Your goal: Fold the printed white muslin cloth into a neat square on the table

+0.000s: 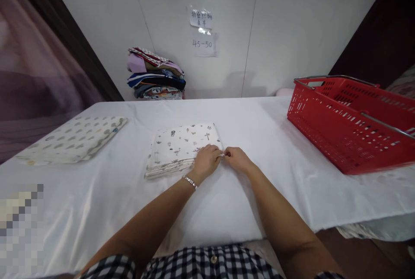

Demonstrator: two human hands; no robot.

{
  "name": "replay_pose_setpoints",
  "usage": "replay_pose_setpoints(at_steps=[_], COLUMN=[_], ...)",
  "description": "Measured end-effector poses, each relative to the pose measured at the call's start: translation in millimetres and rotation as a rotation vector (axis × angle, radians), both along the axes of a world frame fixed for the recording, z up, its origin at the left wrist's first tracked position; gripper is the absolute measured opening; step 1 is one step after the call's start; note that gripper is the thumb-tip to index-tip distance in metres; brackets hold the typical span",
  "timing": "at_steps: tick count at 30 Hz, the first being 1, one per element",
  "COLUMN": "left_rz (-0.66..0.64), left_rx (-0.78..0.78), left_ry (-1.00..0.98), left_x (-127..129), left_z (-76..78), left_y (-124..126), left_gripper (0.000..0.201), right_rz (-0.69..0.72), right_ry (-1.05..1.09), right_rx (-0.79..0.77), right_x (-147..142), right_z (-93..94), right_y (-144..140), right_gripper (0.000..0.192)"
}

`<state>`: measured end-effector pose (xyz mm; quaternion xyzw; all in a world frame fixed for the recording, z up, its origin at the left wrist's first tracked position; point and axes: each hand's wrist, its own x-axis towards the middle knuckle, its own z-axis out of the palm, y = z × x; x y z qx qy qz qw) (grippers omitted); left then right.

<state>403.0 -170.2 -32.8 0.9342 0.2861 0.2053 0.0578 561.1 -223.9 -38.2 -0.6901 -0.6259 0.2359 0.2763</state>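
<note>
A white cloth [181,143] with small printed figures lies folded in several layers on the white table. At its near right corner my left hand [207,159] is closed, fingers pinching the cloth's edge. My right hand [238,159] meets it there from the right, its fingertips pinched on the same corner; a small pale bit shows between the two hands. What exactly each fingertip grips is partly hidden. Another folded cloth [78,138], white with a grey-green pattern, rests to the left, apart from both hands.
A red plastic basket [324,130] with metal handles stands on the table's right side. Behind the far edge rises a stack of folded fabrics [157,74] against the wall. Two paper signs [204,45] hang on that wall. A purple curtain [42,67] borders the left.
</note>
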Motion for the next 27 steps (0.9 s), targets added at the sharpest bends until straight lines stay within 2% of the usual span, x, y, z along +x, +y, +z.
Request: replay_pose_setpoints(at_steps=[9,13,17,22,27], left_rz=[0.041,0.086,0.109,0.008,-0.045], left_rx=[-0.025,-0.157,-0.314,-0.403,-0.416], left_ry=[-0.012,-0.064,-0.020,0.084,0.073], left_x=[3.6,4.4,5.7,9.4,7.8], left_z=[1.0,3.8,15.3,29.9,34.0], left_y=[-3.1,0.6,9.9,21.9,27.1], left_gripper=[0.013,0.011,0.010,0.018,0.020], right_rz=[-0.005,0.009,0.014,-0.042,-0.037], right_ry=[-0.051,0.050,0.170,0.258,0.301], right_rx=[0.004,0.002,-0.006,-0.021,-0.045], right_x=[-1.0,-1.1,-2.2,-4.3,-2.9], right_z=[0.8,1.0,-2.6,-6.7,-7.2], right_y=[0.2,-0.7,0.0,0.1,0.2], right_gripper=[0.007,0.006,0.010,0.010,0.008])
